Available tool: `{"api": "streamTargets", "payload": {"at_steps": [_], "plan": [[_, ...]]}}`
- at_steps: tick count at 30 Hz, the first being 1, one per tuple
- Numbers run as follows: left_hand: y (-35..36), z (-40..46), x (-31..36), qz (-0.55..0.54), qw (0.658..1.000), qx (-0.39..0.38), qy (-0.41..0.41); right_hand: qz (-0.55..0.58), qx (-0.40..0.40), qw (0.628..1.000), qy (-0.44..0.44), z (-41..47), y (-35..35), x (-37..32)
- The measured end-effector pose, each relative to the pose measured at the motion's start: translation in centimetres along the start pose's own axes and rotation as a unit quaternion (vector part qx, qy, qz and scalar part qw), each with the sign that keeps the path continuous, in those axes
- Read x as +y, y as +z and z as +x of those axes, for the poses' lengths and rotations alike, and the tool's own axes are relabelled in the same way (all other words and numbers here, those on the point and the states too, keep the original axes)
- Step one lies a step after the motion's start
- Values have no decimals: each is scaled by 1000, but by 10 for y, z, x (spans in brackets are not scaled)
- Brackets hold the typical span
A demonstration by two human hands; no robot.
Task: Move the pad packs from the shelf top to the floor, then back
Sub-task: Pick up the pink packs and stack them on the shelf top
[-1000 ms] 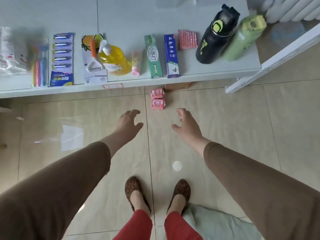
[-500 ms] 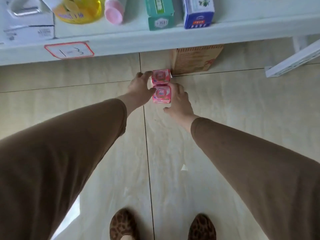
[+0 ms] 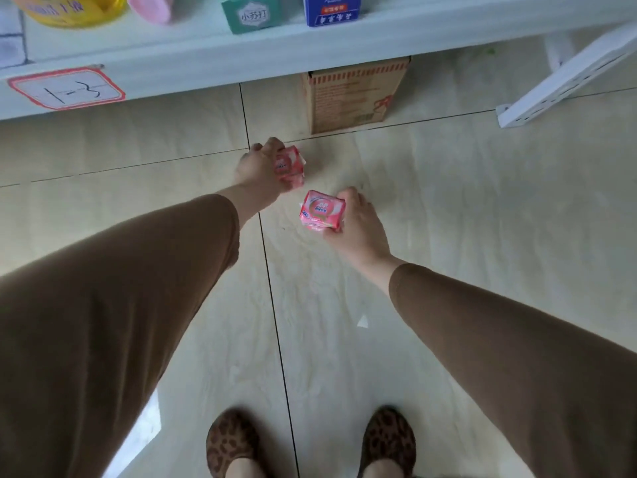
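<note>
Two small pink pad packs are in my hands above the beige tiled floor. My left hand is shut on one pad pack, which is partly hidden by my fingers. My right hand is shut on the other pad pack, whose printed face points up. The two packs are apart, the left one farther from me. The white shelf top runs across the top of the view, above and beyond both hands.
A cardboard box stands under the shelf just beyond my hands. On the shelf edge sit a yellow bottle, a green box, a blue box and a label. A white bracket lies right. My shoes are below.
Both hands reached down to the two packs lying together on the floor, closed on one each and have lifted them apart. The camera has dropped closer to the floor.
</note>
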State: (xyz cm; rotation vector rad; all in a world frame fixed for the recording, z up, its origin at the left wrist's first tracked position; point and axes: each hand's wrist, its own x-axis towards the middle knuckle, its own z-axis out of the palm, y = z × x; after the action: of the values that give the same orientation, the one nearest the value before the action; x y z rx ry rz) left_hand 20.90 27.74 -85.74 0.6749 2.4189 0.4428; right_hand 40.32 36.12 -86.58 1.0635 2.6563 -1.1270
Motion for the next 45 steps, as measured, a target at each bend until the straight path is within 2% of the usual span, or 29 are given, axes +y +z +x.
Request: {"api": "streamTargets", "payload": {"at_steps": [4, 9, 14, 17, 23, 29, 34, 39, 45], "plan": [[-32, -87, 18, -45, 999, -6, -4, 58, -8, 998, 22, -66, -67, -20], [-116, -209, 74, -132, 991, 21, -11, 102, 0, 994, 23, -147, -181, -91], [-254, -313, 162, -171, 983, 43, 45, 161, 6, 987, -1, -209, -341, -199], [-347, -363, 221, -131, 983, 96, 85, 208, 15, 977, -32, -238, -433, -267], [-501, -432, 318, -155, 965, 171, 124, 244, 51, 959, -133, -259, -575, -388], [-607, -412, 375, -132, 946, 244, 165, 217, 98, 953, -190, -223, -661, -461], [-667, -344, 388, -90, 950, 236, 187, 206, 120, 952, -193, -164, -681, -493], [-711, -251, 408, 96, 935, 266, 214, 205, 134, 955, -165, -101, -685, -508], [-749, -160, 453, 207, 916, 268, 215, 233, 125, 955, -134, -50, -692, -516]]}}
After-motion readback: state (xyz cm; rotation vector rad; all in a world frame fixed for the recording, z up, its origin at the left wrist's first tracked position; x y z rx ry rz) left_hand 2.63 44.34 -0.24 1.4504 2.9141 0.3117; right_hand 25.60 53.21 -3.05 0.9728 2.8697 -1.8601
